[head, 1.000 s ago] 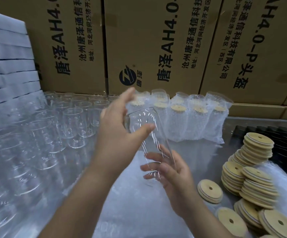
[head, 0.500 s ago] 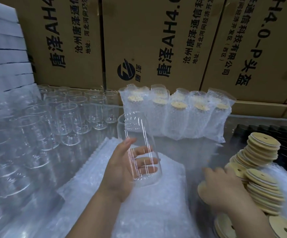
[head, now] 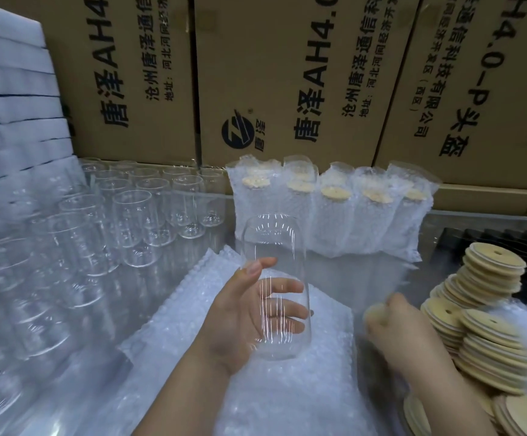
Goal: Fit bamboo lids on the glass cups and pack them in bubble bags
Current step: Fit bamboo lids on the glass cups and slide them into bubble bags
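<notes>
My left hand (head: pixel 240 319) grips a clear glass cup (head: pixel 273 247) upright above a pile of bubble bags (head: pixel 287 394), thumb in front and fingers seen through the glass. My right hand (head: pixel 403 328), blurred, holds a round bamboo lid (head: pixel 374 311) at the left edge of the stacked bamboo lids (head: pixel 492 328). The lid is to the right of the cup and apart from it. Several lidded cups in bubble bags (head: pixel 334 212) stand in a row behind.
Many bare glass cups (head: pixel 136 221) crowd the left half of the table. Cardboard boxes (head: pixel 287 73) wall off the back. White foam sheets (head: pixel 10 99) are stacked at far left. A black tray (head: pixel 507 243) lies behind the lid stacks.
My right hand left the cup, reached to the lid stacks and now holds a lid lifted toward the cup. My left hand lowered the cup and took over holding it alone.
</notes>
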